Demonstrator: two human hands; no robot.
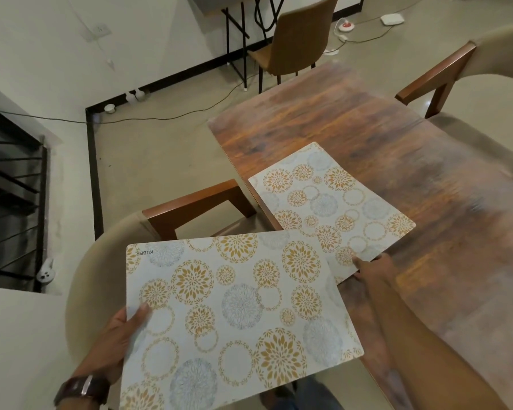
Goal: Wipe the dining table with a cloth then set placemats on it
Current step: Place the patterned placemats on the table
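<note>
The placemat-setting step was under way: the right hand (370,269) pinched a pale floral rectangular placemat (329,202) on the brown wooden worktop (412,161), needing squaring, while the left hand (116,335) gripped a second matching placemat (234,315) above the chair.

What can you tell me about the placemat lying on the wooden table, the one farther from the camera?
The pale rectangular placemat with orange and grey floral circles looks thin and flexible, like printed plastic. It lies over the near left edge of the brown wooden dining table, turned at an angle, one corner overhanging. The right hand pinches its near corner. A second matching placemat, held by the left hand, overlaps its near edge in this view.
</note>
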